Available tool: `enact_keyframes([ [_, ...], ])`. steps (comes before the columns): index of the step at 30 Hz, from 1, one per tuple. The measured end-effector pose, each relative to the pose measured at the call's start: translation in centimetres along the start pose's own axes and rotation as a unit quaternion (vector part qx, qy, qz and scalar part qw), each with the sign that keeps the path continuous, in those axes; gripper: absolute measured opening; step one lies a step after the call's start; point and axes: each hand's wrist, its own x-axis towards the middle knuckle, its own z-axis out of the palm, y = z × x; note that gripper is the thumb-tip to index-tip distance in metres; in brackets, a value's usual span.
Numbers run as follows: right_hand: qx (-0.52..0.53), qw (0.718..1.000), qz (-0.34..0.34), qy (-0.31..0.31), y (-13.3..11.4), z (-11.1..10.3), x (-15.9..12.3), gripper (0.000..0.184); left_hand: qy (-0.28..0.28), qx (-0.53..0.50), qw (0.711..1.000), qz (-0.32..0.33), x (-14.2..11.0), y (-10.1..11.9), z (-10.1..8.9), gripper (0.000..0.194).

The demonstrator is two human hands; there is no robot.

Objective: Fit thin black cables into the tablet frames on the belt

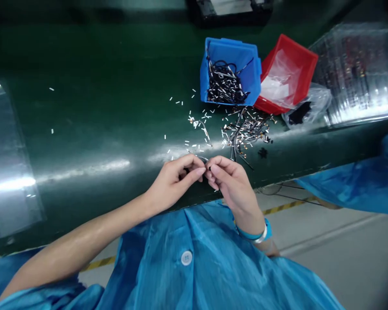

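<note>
At the near edge of the green bench top (100, 107), a small black piece (210, 168) was held pinched between thumb and index finger of the right hand (235, 183). Just beside it, the thumb and index fingertips of the left hand (176, 177) were pressed together; anything between them was hidden. Beyond the hands, thin cables (248, 130) were heaped before a blue bin (249, 82), itself partly filled with cables.

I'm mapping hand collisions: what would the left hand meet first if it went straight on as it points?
The left hand would likely meet the right hand first; whether they touch now is unclear.
</note>
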Motion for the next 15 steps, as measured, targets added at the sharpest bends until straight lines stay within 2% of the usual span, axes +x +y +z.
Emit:
enact_keyframes([
  [2, -0.021, 0.999, -0.023, 0.014, 0.6, 0.4, 0.1, 0.025, -0.006, -0.077, 0.997, -0.027, 0.1, 0.1, 0.0, 0.023],
  [4, -0.059, 0.994, -0.074, 0.046, 1.1, 0.7, -0.1, 0.02, -0.01, -0.13, 0.99, -0.049, 0.2, 0.0, 0.0, 0.027],
  [7, -0.146, 0.969, -0.167, 0.111, 1.6, 1.3, -0.5, 0.007, -0.011, -0.167, 0.984, -0.059, 0.2, -0.1, -0.1, 0.031],
  [10, -0.262, 0.918, -0.251, 0.164, 1.8, 1.8, -1.0, 0.004, 0.008, -0.16, 0.986, -0.052, 0.1, -0.2, 0.0, 0.029],
  [15, -0.431, 0.787, -0.405, 0.175, 1.7, 1.5, -1.3, 0.016, 0.049, -0.112, 0.992, -0.035, -0.2, -0.2, 0.1, 0.018],
])
